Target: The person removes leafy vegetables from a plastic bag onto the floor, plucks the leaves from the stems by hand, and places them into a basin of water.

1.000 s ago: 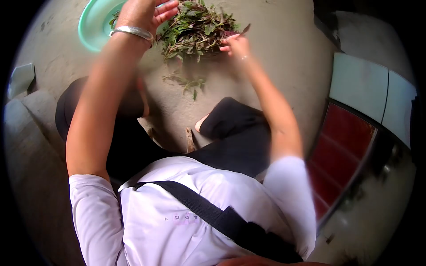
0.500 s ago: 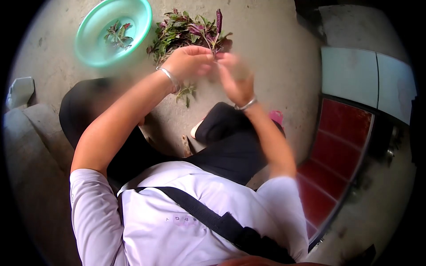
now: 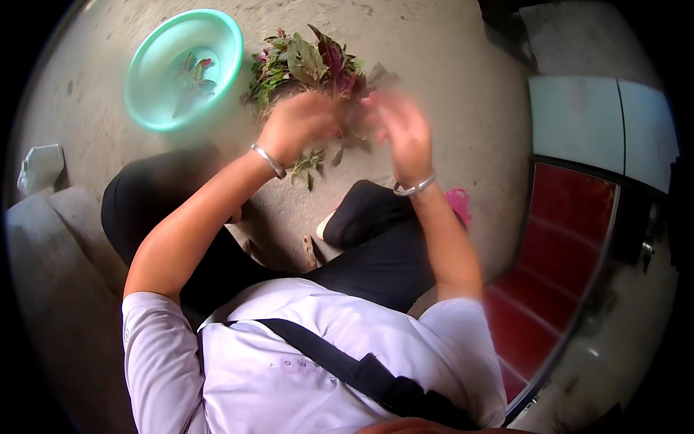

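Leafy purple-and-green greens (image 3: 271, 76) lie heaped on the concrete floor beyond my hands. My left hand (image 3: 302, 124) is closed at the base of a sprig with broad green and dark purple leaves (image 3: 332, 61), which stands up over the heap. Just right of it is my right hand (image 3: 406, 134), fingers bent toward the sprig. Those fingertips are smeared by motion, and whether they grip a stem does not show. A few loose green leaves (image 3: 309, 168) lie on the floor below my left hand.
A mint-green plastic basin (image 3: 137, 90) with a few leaves in it stands at the upper left. Red tiles (image 3: 560, 231) and pale panels (image 3: 575, 116) line the right side. A pink item (image 3: 459, 202) lies by my knee, and a pale container (image 3: 41, 168) sits far left.
My right hand has moved right and slightly down, apart from the left. My left hand has shifted slightly lower. Broad leaves now stand up where a narrow purple shoot was. The view has shifted slightly.
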`<action>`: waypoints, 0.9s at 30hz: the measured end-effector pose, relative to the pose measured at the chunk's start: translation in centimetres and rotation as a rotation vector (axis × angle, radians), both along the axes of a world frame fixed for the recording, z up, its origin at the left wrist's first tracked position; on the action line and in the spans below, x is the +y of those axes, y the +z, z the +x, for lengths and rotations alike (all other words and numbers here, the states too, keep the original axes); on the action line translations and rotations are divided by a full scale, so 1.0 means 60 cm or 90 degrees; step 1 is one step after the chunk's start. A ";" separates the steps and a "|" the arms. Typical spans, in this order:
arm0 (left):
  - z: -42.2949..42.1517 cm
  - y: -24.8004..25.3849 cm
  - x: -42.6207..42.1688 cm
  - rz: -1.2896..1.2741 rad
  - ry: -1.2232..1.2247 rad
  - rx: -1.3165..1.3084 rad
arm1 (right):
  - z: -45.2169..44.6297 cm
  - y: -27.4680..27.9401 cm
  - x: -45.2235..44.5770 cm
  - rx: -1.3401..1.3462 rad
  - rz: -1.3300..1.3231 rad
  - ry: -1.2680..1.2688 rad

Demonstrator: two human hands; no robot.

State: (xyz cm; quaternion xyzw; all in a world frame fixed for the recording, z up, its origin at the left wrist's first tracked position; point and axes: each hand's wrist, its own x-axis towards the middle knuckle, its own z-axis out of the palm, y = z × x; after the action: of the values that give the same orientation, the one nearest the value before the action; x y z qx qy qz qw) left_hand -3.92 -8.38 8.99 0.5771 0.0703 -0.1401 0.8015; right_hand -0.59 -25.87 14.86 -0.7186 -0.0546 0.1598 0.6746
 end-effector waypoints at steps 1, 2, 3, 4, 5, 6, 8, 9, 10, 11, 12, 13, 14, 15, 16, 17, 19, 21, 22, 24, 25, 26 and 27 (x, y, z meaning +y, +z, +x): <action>-0.002 -0.004 -0.003 -0.006 -0.010 -0.031 | 0.001 0.002 -0.001 0.037 0.050 0.000; -0.004 -0.005 -0.007 0.015 -0.016 -0.066 | 0.001 0.003 -0.001 0.073 0.100 0.001; -0.007 -0.003 -0.009 0.034 -0.032 -0.061 | 0.000 0.005 -0.001 0.111 0.150 0.001; -0.009 0.000 -0.011 0.053 -0.047 -0.055 | -0.001 0.006 0.001 0.146 0.170 -0.001; -0.010 0.001 -0.012 0.072 -0.060 -0.050 | -0.004 0.006 0.002 0.162 0.203 0.002; -0.011 -0.002 -0.016 0.063 -0.043 -0.124 | -0.007 0.005 0.003 0.178 0.237 0.006; -0.010 0.005 -0.016 0.140 -0.097 -0.194 | -0.010 0.008 0.004 0.186 0.262 0.035; -0.009 0.012 -0.016 0.178 -0.124 -0.229 | -0.011 0.010 0.004 0.177 0.255 0.061; -0.010 0.022 -0.016 0.137 -0.111 -0.177 | -0.013 0.013 0.005 0.169 0.248 0.086; -0.014 0.036 -0.018 0.096 -0.098 -0.125 | -0.015 0.014 0.006 0.162 0.226 0.092; -0.017 0.042 -0.020 0.055 -0.084 -0.072 | -0.017 0.015 0.007 0.156 0.205 0.097; -0.019 0.037 -0.022 0.030 -0.082 -0.073 | -0.020 0.015 0.007 0.150 0.183 0.103; -0.021 0.029 -0.025 0.005 -0.079 -0.074 | -0.022 0.015 0.007 0.160 0.218 0.107; -0.024 0.027 -0.027 -0.020 -0.076 -0.076 | -0.025 0.015 0.008 0.156 0.208 0.102; -0.027 0.030 -0.028 -0.030 -0.068 -0.071 | -0.026 0.015 0.010 0.153 0.197 0.098; -0.027 0.038 -0.026 -0.008 -0.075 -0.068 | -0.026 0.016 0.012 0.149 0.186 0.093; -0.025 0.048 -0.024 0.036 -0.090 -0.065 | -0.026 0.019 0.014 0.110 0.147 0.103; -0.027 0.034 -0.025 0.023 -0.095 -0.105 | -0.027 0.020 0.015 0.092 0.113 0.107; -0.028 0.030 -0.025 0.017 -0.098 -0.126 | -0.027 0.020 0.016 0.094 0.098 0.107; -0.031 0.034 -0.025 0.026 -0.110 -0.130 | -0.029 0.020 0.018 0.105 0.117 0.103; -0.031 0.038 -0.024 0.031 -0.116 -0.131 | -0.031 0.020 0.018 0.113 0.150 0.099; -0.028 0.042 -0.021 0.056 -0.145 -0.172 | -0.033 0.020 0.019 0.122 0.183 0.096; -0.021 0.045 -0.016 0.081 -0.175 -0.213 | -0.034 0.021 0.020 0.136 0.172 0.080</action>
State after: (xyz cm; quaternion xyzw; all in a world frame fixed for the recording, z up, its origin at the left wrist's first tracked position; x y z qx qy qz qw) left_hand -5.18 -9.34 11.66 0.6460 -0.1338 -0.1455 0.7373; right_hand -2.60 -24.66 16.13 -0.5956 -0.0486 0.2685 0.7555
